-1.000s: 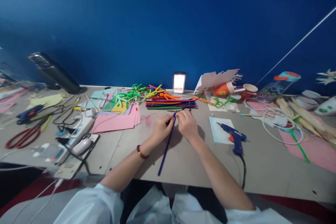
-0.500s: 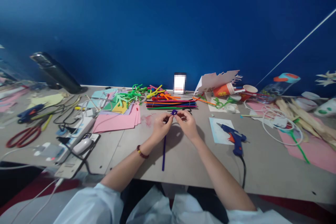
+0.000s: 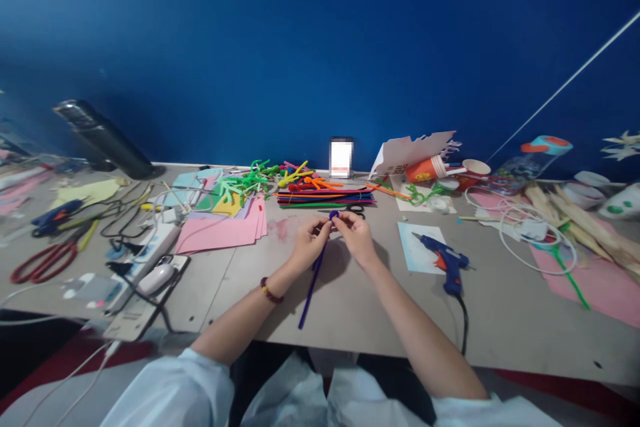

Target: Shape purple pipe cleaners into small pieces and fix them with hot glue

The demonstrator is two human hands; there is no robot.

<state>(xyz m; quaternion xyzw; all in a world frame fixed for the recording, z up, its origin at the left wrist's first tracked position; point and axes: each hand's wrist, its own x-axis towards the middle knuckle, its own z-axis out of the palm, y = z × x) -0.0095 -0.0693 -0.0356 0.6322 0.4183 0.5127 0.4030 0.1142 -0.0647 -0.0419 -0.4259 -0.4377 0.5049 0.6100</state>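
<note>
A purple pipe cleaner (image 3: 312,290) is curled into a small coil at its upper end, and its straight tail hangs down toward the table's front edge. My left hand (image 3: 311,239) pinches the coil from the left, thumb and forefinger closed on it. From the right, my right hand (image 3: 356,235) pinches the same coil, fingertips nearly meeting those of the left. Just beyond my hands lies a bundle of coloured pipe cleaners (image 3: 325,198), with black-handled scissors (image 3: 358,211) partly hidden behind my right fingers.
A blue glue gun (image 3: 445,260) rests on pale paper to the right, its cord running to the front edge. Pink paper sheets (image 3: 220,232), a power strip (image 3: 145,253) and red-handled scissors (image 3: 45,261) lie left. A lit phone (image 3: 341,158) stands against the wall.
The pipe cleaner's tail has swung to the left at its lower end. Both hands stay nearly in place, pinching the coil, which has turned slightly.
</note>
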